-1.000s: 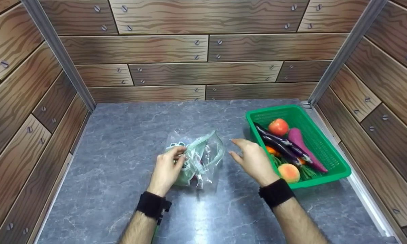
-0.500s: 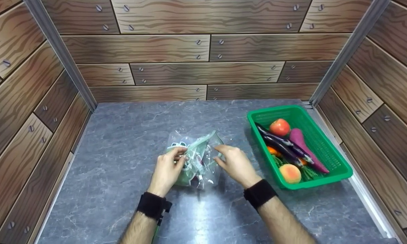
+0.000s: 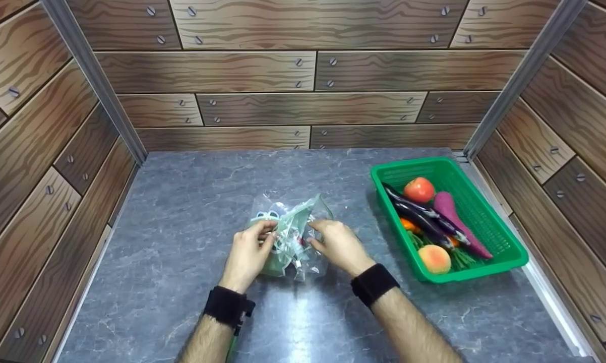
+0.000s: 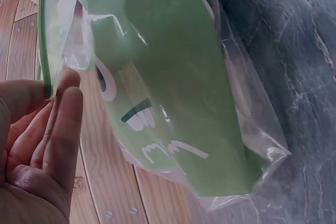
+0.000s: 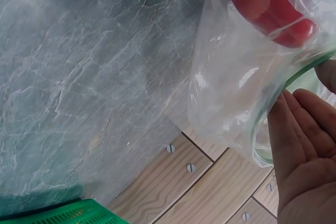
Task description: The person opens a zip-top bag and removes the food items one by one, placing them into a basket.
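A clear zip bag (image 3: 303,239) with a pale green printed front stands at the middle of the table, its mouth gaping to the right. My left hand (image 3: 247,252) pinches the green zip edge; thumb and fingertips meet on that strip (image 4: 44,40) in the left wrist view. A cartoon print covers the bag's green face (image 4: 168,77). At the mouth's other side is my right hand (image 3: 338,244), thumb and fingers apart, fingertips touching the zip rim (image 5: 257,114). Something smooth and red (image 5: 273,11) shows through the plastic. The rest of the contents is obscured.
To the right stands a green basket (image 3: 504,252) holding a red tomato-like item (image 3: 419,190), dark eggplants (image 3: 424,219), a long purple root (image 3: 445,202), a peach (image 3: 435,259) and some orange and green produce. Wood-patterned walls (image 3: 252,70) enclose the table.
My right hand has moved left from beside the basket to the bag's mouth, its fingertips now at the rim. The left hand stays on the zip edge.
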The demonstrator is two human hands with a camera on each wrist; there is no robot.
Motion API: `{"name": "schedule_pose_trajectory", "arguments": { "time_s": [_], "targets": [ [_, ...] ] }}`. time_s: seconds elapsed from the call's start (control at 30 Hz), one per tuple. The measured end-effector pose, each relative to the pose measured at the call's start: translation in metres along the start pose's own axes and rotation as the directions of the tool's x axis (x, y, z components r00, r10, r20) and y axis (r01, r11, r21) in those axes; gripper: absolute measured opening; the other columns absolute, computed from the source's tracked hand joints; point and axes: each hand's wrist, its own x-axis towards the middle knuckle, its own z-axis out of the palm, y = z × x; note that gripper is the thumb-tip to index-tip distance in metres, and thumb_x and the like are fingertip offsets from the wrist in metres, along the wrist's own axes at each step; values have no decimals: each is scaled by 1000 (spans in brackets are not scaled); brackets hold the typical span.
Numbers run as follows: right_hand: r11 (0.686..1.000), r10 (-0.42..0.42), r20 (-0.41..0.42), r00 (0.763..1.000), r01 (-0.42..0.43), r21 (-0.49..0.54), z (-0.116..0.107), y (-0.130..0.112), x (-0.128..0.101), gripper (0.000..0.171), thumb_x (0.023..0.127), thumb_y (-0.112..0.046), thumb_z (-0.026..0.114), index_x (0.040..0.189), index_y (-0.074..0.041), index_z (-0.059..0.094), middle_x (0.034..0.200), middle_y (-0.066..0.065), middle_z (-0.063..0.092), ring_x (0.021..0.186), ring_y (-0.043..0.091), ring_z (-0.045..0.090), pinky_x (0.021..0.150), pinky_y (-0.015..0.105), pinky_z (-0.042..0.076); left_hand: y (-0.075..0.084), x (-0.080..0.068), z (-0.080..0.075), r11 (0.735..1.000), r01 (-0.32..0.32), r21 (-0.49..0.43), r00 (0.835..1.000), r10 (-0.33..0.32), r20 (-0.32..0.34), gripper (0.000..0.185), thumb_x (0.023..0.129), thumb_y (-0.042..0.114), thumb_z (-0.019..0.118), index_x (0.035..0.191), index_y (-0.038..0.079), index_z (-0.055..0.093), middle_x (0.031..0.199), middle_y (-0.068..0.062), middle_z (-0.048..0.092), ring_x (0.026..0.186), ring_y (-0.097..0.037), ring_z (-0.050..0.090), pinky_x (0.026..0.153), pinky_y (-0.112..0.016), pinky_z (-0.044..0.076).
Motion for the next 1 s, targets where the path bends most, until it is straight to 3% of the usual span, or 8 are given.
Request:
{"name": "schedule_pose_trajectory", "arguments": {
  "time_s": [0.4,0.63,0.87,1.0],
  "targets": [
    [1000,-21,63,998,21,-1,13,-2,3,42,102,-20,92,136,4,80,131,26,85,121,44,85,109,55,71,-11,-2,4,998,58,1,998,-58,29,28,111,8,78,139,7,81,131,-17,88,114,-33,89,103,-48,74],
    [999,23,113,993,-28,41,18,0,0,53,100,-24,95,142,4,78,135,27,84,123,46,83,111,58,70,-19,-5,9,999,31,16,999,-31,31,24,111,6,77,134,6,83,126,-17,90,111,-34,90,99,-47,75],
    [996,25,150,988,-39,86,28,2,-3,66,97,-25,99,155,-8,71,146,23,81,131,46,81,117,59,67,-21,-7,16,999,24,23,998,-25,55,24,111,7,78,134,5,84,127,-17,89,113,-36,90,101,-47,75],
    [993,48,165,985,-64,95,33,1,-4,70,97,-26,99,156,-8,69,147,24,80,133,48,79,118,61,66,-23,-8,17,1000,18,25,998,-20,64,25,110,6,78,134,5,83,129,-18,89,113,-36,90,100,-46,75]
  ]
}}
